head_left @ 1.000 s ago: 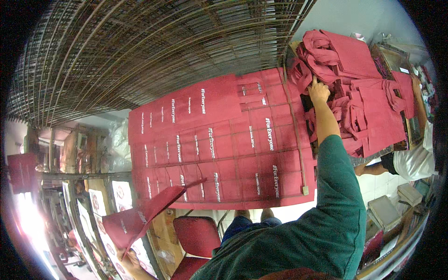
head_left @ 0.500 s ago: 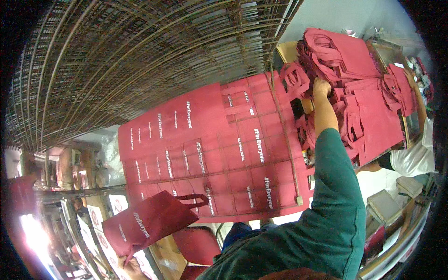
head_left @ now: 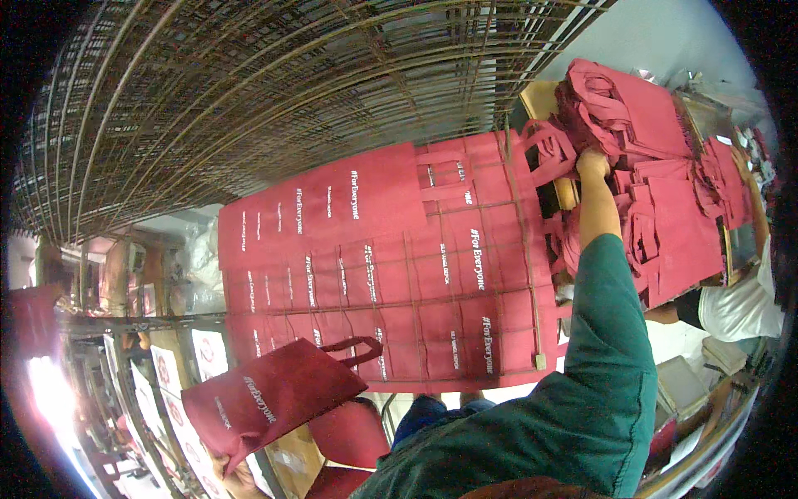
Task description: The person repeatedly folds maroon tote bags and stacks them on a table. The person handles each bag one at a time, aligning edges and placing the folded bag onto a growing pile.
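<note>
My left hand (head_left: 238,480), at the lower left, is closed on the bottom corner of a dark red tote bag (head_left: 270,399) with white print. The bag hangs tilted, its handle loop pointing right. My right arm stretches far forward in a green sleeve. At its end my right hand (head_left: 593,163) is curled closed at the edge of a pile of red tote bags (head_left: 640,116), with its fingertips partly hidden among them. A red bag handle (head_left: 550,153) lies just left of that hand. Printed red bags (head_left: 391,200) lie overlapping on a wire rack in front of me.
Stacked wire racks (head_left: 291,91) rise over the far side. More red bags (head_left: 686,233) lie to the right, beside a co-worker in a white shirt (head_left: 740,312) whose hand reaches the far bags. A red chair (head_left: 349,445) stands near my legs. White printed sheets (head_left: 208,353) are at the left.
The view has shifted slightly, so the racks and bags appear a little lower and further right. Both my hands keep nearly the same places relative to the bags.
</note>
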The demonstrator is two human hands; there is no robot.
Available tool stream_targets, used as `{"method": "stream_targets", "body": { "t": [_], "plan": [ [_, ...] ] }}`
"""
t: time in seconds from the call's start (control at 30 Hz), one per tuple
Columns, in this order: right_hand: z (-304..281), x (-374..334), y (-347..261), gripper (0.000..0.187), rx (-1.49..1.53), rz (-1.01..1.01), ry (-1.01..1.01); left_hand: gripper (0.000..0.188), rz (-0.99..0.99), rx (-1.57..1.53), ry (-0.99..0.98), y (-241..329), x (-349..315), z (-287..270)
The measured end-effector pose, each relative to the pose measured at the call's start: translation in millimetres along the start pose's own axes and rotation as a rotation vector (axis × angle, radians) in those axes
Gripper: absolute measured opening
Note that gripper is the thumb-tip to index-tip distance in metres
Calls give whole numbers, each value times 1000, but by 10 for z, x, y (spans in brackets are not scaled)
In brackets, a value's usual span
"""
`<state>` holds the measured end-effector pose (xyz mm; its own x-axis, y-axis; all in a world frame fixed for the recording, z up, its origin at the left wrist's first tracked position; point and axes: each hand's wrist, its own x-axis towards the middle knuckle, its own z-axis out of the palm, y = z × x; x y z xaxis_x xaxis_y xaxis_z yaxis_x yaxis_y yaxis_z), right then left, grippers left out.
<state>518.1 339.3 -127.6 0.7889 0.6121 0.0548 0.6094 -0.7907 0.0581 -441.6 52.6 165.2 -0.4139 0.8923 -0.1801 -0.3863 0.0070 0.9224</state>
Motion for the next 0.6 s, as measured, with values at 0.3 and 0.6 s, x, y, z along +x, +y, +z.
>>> {"method": "stream_targets", "body": {
  "t": [0.3,0.6],
  "plan": [
    [-731,-671,159,34,181,-406,-23,70,-10,113,-219,-55,109,1322],
    [-1591,-4238,79,77,1249,-720,-1859,89,-105,207,-586,-54,135,2155]
  ]
}}
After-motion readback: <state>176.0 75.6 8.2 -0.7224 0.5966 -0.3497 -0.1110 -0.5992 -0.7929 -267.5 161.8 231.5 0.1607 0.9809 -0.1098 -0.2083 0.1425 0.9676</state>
